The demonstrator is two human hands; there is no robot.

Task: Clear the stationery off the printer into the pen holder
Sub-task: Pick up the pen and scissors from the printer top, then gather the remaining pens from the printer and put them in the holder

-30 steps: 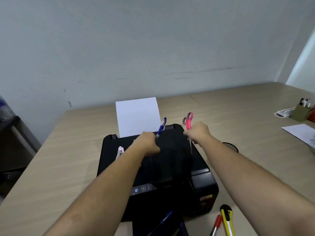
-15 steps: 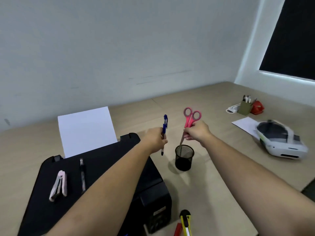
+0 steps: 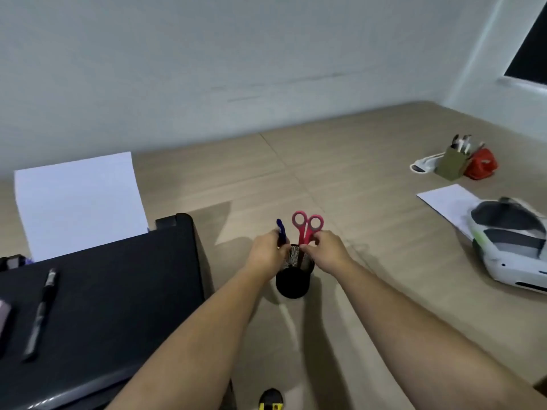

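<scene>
A black mesh pen holder (image 3: 293,281) stands on the wooden desk just right of the black printer (image 3: 118,294). My left hand (image 3: 266,255) grips a blue pen (image 3: 281,232) whose lower end is down inside the holder. My right hand (image 3: 328,253) pinches pink-handled scissors (image 3: 307,226), blades down in the holder, handles sticking up. On the printer's lid lie a black pen (image 3: 41,315) and, at the left frame edge, a pale pink stapler (image 3: 3,318), mostly cut off.
White paper (image 3: 80,202) stands in the printer's rear feed. At the right lie a white headset (image 3: 512,244), a paper sheet (image 3: 447,202), a green pen box (image 3: 451,165) and a red object (image 3: 481,165). A yellow-black cutter (image 3: 270,400) pokes in at the bottom edge.
My view swung right from the printer to the pen holder. Both hands dropped lower, and the blue pen and the scissors now stand inside the holder.
</scene>
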